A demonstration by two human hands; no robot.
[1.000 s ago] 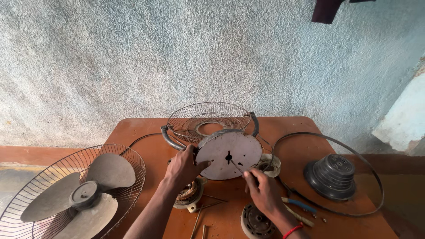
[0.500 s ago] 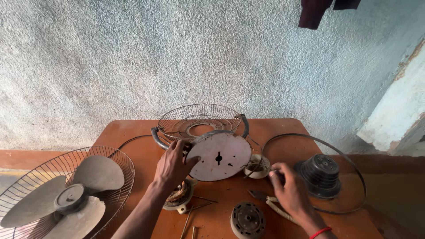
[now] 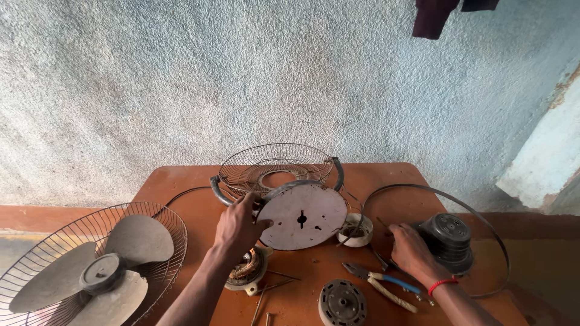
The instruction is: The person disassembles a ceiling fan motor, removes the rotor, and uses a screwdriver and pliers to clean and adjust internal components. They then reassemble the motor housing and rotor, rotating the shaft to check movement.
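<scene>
Right hand (image 3: pixel 411 252) shifted toward black housing (image 3: pixel 448 240); fingertips hidden.

I see both forearms bare with no sleeves, my left hand (image 3: pixel 238 226) unadorned, and my right hand (image 3: pixel 409 253) wearing a thin red thread band (image 3: pixel 443 284) at the wrist.

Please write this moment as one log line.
left hand: holds round plate edge | right hand: on table, beside black motor housing | pliers: untouched
</scene>
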